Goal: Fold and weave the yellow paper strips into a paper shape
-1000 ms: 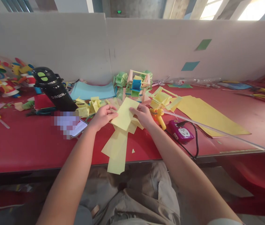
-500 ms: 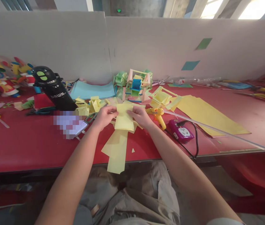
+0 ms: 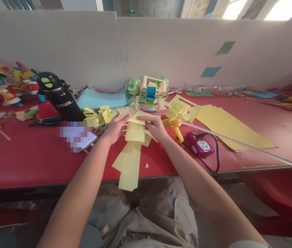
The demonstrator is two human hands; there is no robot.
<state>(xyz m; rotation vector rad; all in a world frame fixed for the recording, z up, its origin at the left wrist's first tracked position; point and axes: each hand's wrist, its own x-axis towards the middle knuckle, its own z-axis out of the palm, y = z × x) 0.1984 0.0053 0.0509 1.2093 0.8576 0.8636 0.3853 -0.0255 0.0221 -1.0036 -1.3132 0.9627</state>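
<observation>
A yellow paper strip (image 3: 135,132) hangs between my two hands, its top edge folded over toward me. My left hand (image 3: 116,129) pinches the fold at its left end. At the right end, my right hand (image 3: 156,125) grips the same fold, thumb and fingers along the crease. Under the held strip, loose yellow paper pieces (image 3: 129,165) lie on the red table, one jutting past its front edge. Just right of my right hand rests a yellow hot glue gun (image 3: 174,129). Folded yellow paper shapes (image 3: 105,115) sit beyond my left hand.
A black bottle (image 3: 59,98) and a phone (image 3: 80,136) stand and lie to the left. Behind the hands is a small stick-and-paper model (image 3: 151,94). On the right are a purple power socket (image 3: 201,144), a clear rod (image 3: 238,143) and yellow sheets (image 3: 233,127).
The top of the yellow paper strip has been folded down toward me. My fingers have shifted inward along the crease; the other things stay in place.
</observation>
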